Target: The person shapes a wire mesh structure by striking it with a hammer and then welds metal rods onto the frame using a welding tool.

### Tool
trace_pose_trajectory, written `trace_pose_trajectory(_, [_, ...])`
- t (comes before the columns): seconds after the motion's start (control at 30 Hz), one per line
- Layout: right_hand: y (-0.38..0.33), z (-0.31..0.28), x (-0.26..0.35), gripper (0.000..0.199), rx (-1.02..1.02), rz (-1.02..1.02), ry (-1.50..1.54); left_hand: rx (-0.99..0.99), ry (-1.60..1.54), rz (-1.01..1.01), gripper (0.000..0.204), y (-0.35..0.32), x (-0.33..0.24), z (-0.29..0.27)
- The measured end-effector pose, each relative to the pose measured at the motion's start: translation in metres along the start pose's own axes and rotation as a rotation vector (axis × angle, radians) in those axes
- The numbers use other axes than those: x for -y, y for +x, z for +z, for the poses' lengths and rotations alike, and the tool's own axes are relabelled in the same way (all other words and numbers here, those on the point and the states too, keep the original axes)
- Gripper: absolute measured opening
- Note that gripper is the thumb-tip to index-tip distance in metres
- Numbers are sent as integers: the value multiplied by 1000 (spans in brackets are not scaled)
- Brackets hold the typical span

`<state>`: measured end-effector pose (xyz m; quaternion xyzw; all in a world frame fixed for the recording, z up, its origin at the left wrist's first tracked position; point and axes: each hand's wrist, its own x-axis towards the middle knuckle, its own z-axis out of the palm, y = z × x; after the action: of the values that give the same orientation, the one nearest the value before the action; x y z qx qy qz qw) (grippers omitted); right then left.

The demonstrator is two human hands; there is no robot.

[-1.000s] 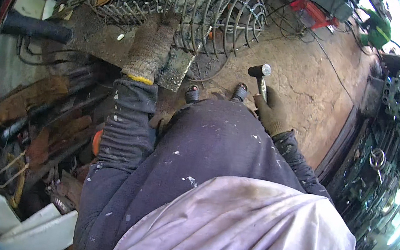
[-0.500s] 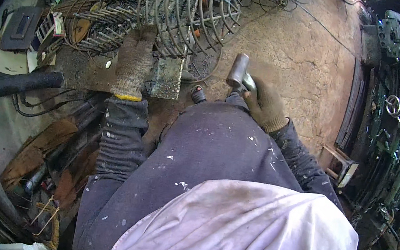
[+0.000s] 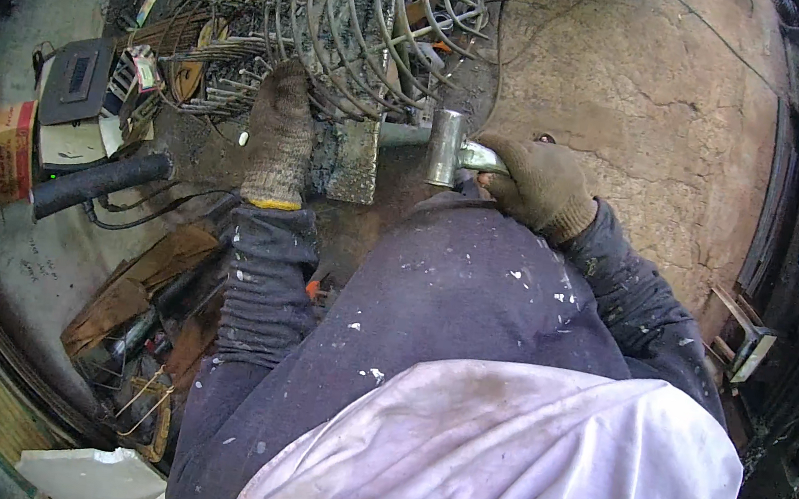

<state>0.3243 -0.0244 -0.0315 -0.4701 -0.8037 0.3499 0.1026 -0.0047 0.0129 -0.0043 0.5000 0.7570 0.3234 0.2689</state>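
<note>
Fingers of the right hand (image 3: 538, 182) grip a hammer (image 3: 448, 148), head just right of the left hand (image 3: 280, 133) pressing the wire cage (image 3: 370, 13).

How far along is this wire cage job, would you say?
The wire cage looks largely formed: many curved rods already stand in place. In hand now: the gloved left hand steadies it by the metal plate, while the right hand grips a hammer beside it. What is left cannot be told; loose tools and boxes lie around.
</note>
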Motion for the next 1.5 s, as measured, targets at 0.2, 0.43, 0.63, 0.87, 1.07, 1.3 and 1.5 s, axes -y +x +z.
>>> trace_pose_trajectory(0.2, [7,9,-14,50,-92,7,64,26,81,36,75,4,5,-2])
trace_pose_trajectory(0.43, [4,17,-24,47,-147,-65,86,6,44,41,69,2,2,0])
trace_pose_trajectory(0.63, [7,13,-23,50,-181,-74,135,75,-69,-72,66,6,22,-1])
trace_pose_trajectory(0.87, [8,7,-24,53,-95,-51,140,20,0,-105,75,4,18,-5])
trace_pose_trajectory(1.07, [8,12,-41,53,-128,-96,252,-49,73,-110,79,4,27,-4])
trace_pose_trajectory(1.3, [15,7,-67,48,-235,-173,363,-154,294,-138,72,-1,16,-4])
trace_pose_trajectory(1.5, [17,-20,-90,44,-80,-45,366,-212,440,27,65,0,40,-6])
